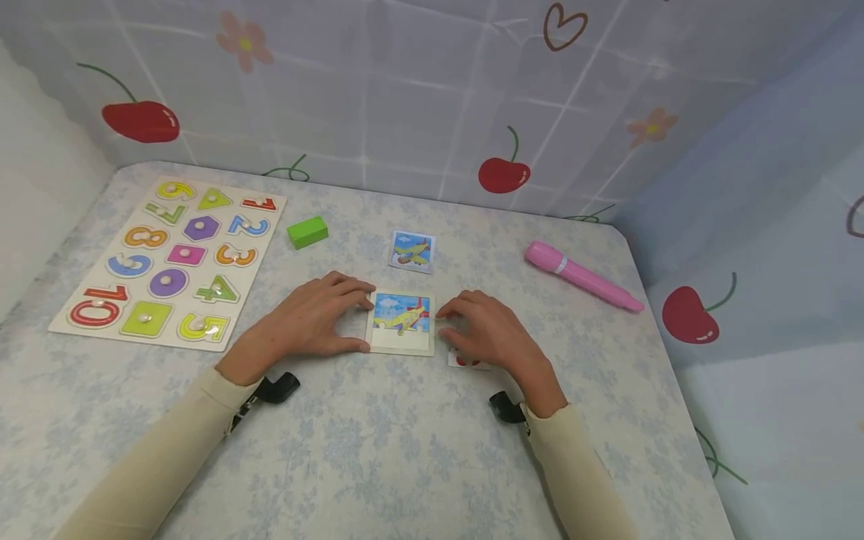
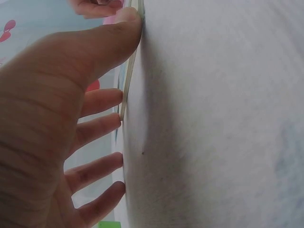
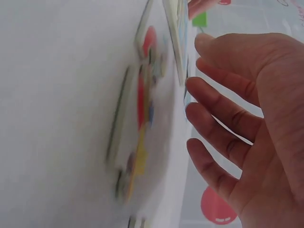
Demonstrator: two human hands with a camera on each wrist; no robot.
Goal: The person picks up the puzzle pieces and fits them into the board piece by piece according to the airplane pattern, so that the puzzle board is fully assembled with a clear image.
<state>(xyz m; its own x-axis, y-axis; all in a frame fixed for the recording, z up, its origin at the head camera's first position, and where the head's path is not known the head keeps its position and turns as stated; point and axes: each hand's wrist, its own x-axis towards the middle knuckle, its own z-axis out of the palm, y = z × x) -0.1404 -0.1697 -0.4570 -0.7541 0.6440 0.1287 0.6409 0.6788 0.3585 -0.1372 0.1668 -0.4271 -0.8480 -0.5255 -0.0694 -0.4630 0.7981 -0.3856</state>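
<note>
A small square jigsaw board (image 1: 401,345) with a yellow airplane picture lies flat on the table between my hands; its lower strip is bare and pale. My left hand (image 1: 307,319) rests along the board's left edge, thumb (image 2: 124,33) at the near corner and fingertips at the far one, fingers fairly straight. Beside the right edge is my right hand (image 1: 482,326), loosely bent and holding nothing; in the right wrist view its fingertips stand apart from the board (image 3: 176,42). Partly under that hand lies a small white piece (image 1: 461,361) with red marks. Blurred flat pieces (image 3: 135,128) appear in the right wrist view.
A picture card (image 1: 412,251) with a matching airplane lies beyond the board. A green block (image 1: 307,232) and a wooden number-and-shape puzzle (image 1: 226,330) are at the left. A pink pen-like wand (image 1: 583,276) lies at the right. Patterned curtains (image 1: 405,97) border the table.
</note>
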